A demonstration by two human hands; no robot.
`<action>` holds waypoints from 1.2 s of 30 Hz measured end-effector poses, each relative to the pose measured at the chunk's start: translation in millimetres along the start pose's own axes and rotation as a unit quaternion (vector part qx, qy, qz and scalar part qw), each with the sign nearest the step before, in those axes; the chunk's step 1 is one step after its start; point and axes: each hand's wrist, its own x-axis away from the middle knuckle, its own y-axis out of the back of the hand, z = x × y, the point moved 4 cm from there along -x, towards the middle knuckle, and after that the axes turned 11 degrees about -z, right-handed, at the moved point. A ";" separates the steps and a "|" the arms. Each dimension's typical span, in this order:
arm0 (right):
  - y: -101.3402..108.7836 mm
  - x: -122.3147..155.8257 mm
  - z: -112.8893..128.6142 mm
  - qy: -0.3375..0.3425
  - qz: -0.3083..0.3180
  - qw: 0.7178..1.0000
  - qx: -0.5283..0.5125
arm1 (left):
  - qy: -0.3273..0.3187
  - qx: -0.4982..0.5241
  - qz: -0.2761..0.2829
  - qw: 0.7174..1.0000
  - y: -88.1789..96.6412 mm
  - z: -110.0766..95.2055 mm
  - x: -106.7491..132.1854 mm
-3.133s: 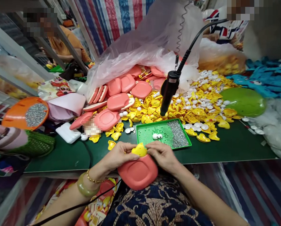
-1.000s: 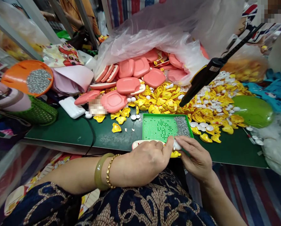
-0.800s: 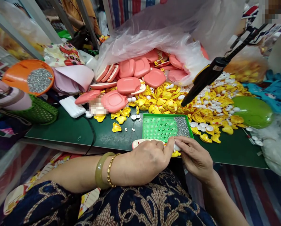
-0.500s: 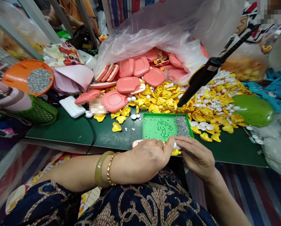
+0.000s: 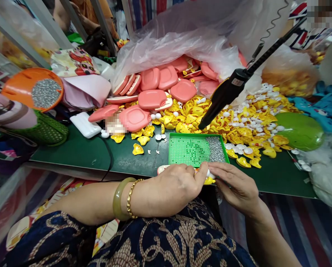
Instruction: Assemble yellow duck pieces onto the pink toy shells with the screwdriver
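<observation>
My left hand [image 5: 173,189] is curled over a pink toy shell [image 5: 162,169] held edge-up at the table's front edge; only its pale rim shows past my knuckles. A yellow beak piece [image 5: 209,181] and a small white piece sit on it, between my thumbs. My right hand [image 5: 235,185] pinches at that white piece, fingers pressed together. Just beyond both hands lies a green tray [image 5: 196,150] of small screws.
A black screwdriver [image 5: 224,97] hangs on a cord above the tray. Behind it lie piles of pink shells [image 5: 152,99], yellow beaks and white eye pieces [image 5: 244,122] spilling from a plastic bag. An orange bowl of screws [image 5: 33,89] stands left, a green dome [image 5: 299,129] right.
My hands have shifted from my lap to the table edge and turned the pink shell over. Over the last second they hardly move; the hanging screwdriver swings left.
</observation>
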 end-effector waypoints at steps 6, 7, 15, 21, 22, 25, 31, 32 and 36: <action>2.6 -2.7 0.9 -0.006 0.022 0.999 -0.025 | 0.003 0.033 -0.002 0.999 2.8 1.6 -3.0; 3.2 -3.5 1.5 -0.007 0.024 0.999 -0.025 | 0.006 0.042 0.001 0.999 3.4 2.0 -4.0; 12.2 -8.5 6.5 -0.035 0.065 0.996 -0.044 | 0.026 0.101 -0.007 0.995 10.0 2.1 -6.9; 7.6 -15.6 9.6 -0.102 0.040 0.992 -0.065 | 0.059 0.146 -0.038 0.987 12.7 5.2 -14.2; 5.6 -17.9 10.1 -0.100 0.008 0.993 -0.058 | 0.065 0.152 -0.044 0.985 12.9 6.0 -16.6; -0.3 -24.0 11.9 -0.081 -0.069 0.994 -0.030 | 0.070 0.150 -0.066 0.984 12.1 6.6 -23.4; -2.0 -30.0 10.0 -0.061 -0.112 0.992 -0.001 | 0.066 0.134 -0.127 0.981 3.0 5.8 -28.4; -1.7 -30.7 7.9 -0.058 -0.110 0.992 -0.001 | 0.081 0.147 -0.130 0.977 1.1 7.3 -29.0; -4.4 -32.4 -2.6 -0.055 -0.084 0.995 -0.002 | 0.165 0.255 -0.120 0.945 -4.6 17.5 -34.0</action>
